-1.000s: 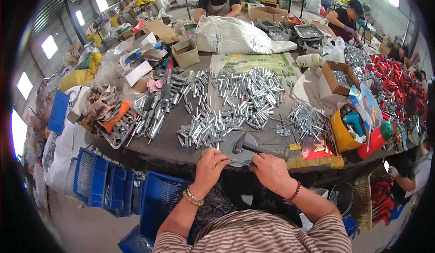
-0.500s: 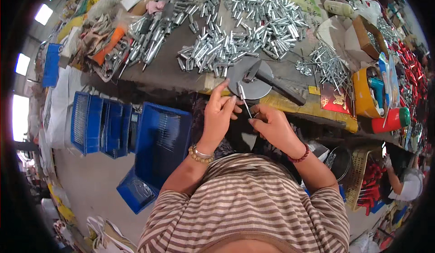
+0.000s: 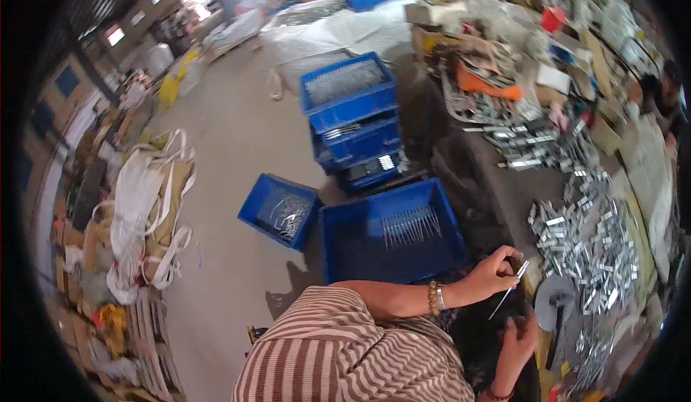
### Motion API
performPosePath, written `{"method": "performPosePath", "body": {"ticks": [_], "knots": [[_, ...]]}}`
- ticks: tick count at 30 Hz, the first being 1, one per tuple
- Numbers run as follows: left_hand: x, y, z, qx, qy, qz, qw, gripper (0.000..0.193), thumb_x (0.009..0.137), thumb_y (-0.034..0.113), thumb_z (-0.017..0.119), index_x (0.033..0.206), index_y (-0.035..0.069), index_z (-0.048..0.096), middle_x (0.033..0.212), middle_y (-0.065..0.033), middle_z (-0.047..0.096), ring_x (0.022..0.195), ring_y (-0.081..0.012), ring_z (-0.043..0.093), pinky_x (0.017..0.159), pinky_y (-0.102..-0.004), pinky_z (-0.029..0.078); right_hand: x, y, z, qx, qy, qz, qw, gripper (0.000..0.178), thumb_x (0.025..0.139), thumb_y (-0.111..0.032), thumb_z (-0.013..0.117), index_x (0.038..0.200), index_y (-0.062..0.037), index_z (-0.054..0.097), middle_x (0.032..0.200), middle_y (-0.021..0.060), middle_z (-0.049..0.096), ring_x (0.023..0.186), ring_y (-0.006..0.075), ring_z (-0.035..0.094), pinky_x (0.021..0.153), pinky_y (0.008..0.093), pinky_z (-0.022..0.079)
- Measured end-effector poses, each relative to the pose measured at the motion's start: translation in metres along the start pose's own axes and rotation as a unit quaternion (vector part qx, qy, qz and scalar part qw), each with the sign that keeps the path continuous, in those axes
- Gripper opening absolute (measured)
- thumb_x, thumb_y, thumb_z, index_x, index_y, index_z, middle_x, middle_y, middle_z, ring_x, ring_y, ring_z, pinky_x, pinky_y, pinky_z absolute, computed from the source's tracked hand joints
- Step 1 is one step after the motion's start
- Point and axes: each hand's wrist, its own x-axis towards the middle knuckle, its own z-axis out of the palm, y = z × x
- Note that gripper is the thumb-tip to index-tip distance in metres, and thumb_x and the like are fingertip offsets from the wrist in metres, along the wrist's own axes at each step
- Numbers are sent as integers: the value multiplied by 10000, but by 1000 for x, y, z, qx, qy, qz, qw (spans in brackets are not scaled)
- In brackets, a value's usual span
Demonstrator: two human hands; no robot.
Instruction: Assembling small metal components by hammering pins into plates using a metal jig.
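My left hand (image 3: pixel 492 274) is closed on a thin metal rod with a thicker silver sleeve (image 3: pixel 504 300), pinching it near the sleeve end; the rod's thin end points down and left. My right hand (image 3: pixel 517 350) is just below, apart from the rod, its fingers loosely spread with nothing seen in them. Beside the hands, at the bench edge, lies a round grey metal disc (image 3: pixel 545 310) with a hammer (image 3: pixel 553 344) on it. Left of the hands, a large blue bin (image 3: pixel 349 258) holds a row of similar thin rods (image 3: pixel 410 227).
A smaller blue bin (image 3: pixel 253 211) with metal pieces stands on the floor left of the large one. Stacked blue bins (image 3: pixel 353 118) rise behind. A pile of silver sleeves (image 3: pixel 583 247) covers the bench at right. White sacks (image 3: pixel 137 218) lie at far left.
The view has swung left toward the floor bins. My right hand has come off the rod, which stays in my left hand.
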Motion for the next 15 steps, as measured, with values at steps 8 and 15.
{"method": "performPosePath", "body": {"ticks": [8,15], "knots": [[-44,-13,-145,76,233,-33,969,501,984,135,693,1421,107,450,1037,-90,692,940,-143,671,769,-307,528,43,-16,-40,-166,184,-144,958,310,1028,-215,692,1229,21,710,1039,172,730,827,293,664,736,411,548],[-111,-70,-243,203,376,-134,894,471,917,78,735,1329,82,508,1040,-101,684,886,-163,661,728,-345,538,50,31,-58,-122,197,-242,942,397,1064,-334,651,977,54,651,681,121,493,600,218,396,562,408,396]]}}
